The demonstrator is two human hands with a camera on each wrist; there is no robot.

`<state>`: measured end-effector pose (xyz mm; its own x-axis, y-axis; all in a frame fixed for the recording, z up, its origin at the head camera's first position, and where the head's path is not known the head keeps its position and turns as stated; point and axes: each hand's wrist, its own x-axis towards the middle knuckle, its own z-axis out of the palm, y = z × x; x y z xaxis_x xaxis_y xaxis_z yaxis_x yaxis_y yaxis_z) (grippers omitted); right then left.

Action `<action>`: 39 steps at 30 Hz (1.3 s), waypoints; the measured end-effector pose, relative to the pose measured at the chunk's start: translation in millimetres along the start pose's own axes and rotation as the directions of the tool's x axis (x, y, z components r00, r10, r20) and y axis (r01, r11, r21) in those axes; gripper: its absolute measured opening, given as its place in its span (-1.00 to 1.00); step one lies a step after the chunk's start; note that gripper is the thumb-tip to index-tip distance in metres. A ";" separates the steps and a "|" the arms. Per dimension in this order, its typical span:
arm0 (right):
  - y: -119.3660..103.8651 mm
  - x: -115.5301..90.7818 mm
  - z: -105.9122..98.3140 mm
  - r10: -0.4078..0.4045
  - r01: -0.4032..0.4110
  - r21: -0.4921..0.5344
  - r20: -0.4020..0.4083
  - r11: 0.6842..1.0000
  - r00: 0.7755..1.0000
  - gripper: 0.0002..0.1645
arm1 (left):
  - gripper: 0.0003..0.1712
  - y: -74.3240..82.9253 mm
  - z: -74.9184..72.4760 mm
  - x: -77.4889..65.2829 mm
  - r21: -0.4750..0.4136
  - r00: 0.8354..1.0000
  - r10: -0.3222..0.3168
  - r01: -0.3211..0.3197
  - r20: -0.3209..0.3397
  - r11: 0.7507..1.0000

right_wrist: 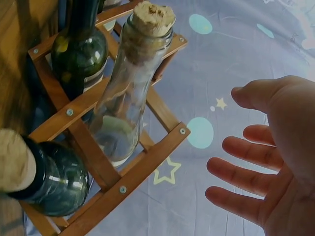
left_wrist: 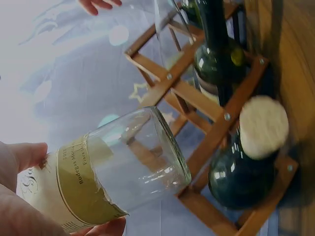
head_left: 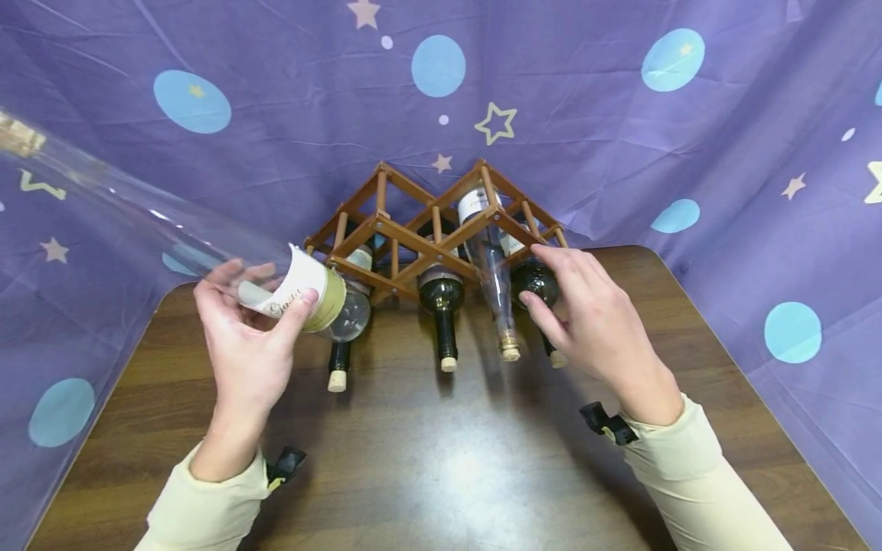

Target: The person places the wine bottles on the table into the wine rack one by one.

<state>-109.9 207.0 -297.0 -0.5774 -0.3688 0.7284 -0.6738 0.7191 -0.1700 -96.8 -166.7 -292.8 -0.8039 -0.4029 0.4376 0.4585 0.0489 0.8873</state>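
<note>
My left hand (head_left: 244, 360) grips a clear, corked wine bottle (head_left: 327, 295) round its cream-and-gold label. The bottle is tilted, its base toward the wooden wine rack (head_left: 406, 236) and its neck toward the upper left. In the left wrist view, the bottle's glass base (left_wrist: 147, 157) overlaps the rack. My right hand (head_left: 599, 329) holds nothing; its fingers are spread beside the rack's right end. Nearest to it are a dark green bottle (head_left: 534, 282) in the lower right slot and a clear corked bottle (head_left: 494, 275) lying in the upper right slot.
Two more dark green corked bottles, one in the middle (head_left: 444, 295) and one at the left (head_left: 339, 354), lie in the rack with necks pointing forward. The rack stands at the back of the brown wooden table (head_left: 413, 459), against a purple patterned curtain (head_left: 276, 46).
</note>
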 end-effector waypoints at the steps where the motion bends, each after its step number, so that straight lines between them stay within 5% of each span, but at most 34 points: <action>1: -1.0 0.8 0.5 0.000 0.000 0.007 -0.001 1.000 1.000 -0.32 | -0.15 0.5 3.1 -1.3 -0.020 1.000 0.000 0.000 0.005 1.000; 17: -22.3 10.3 18.9 -0.057 0.054 0.077 0.035 0.996 0.998 -0.15 | -0.21 1.1 45.8 -27.9 -0.247 0.990 -0.023 0.057 0.136 0.967; 29: -40.2 14.8 32.8 -0.035 0.016 0.131 0.138 0.991 0.990 0.03 | -0.24 -6.2 65.0 -42.2 -0.252 0.983 -0.046 0.091 0.180 0.963; 39: -48.6 16.9 45.5 -0.035 0.005 0.158 0.191 0.987 0.981 0.14 | -0.22 -8.6 77.4 -55.3 -0.330 0.972 -0.059 0.135 0.229 0.934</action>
<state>-107.9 139.1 -306.6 -0.6309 -0.4997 0.5936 -0.7408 0.6153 -0.2694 -85.6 -74.2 -313.4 -0.8951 -0.1848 0.4057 0.4448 -0.3102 0.8402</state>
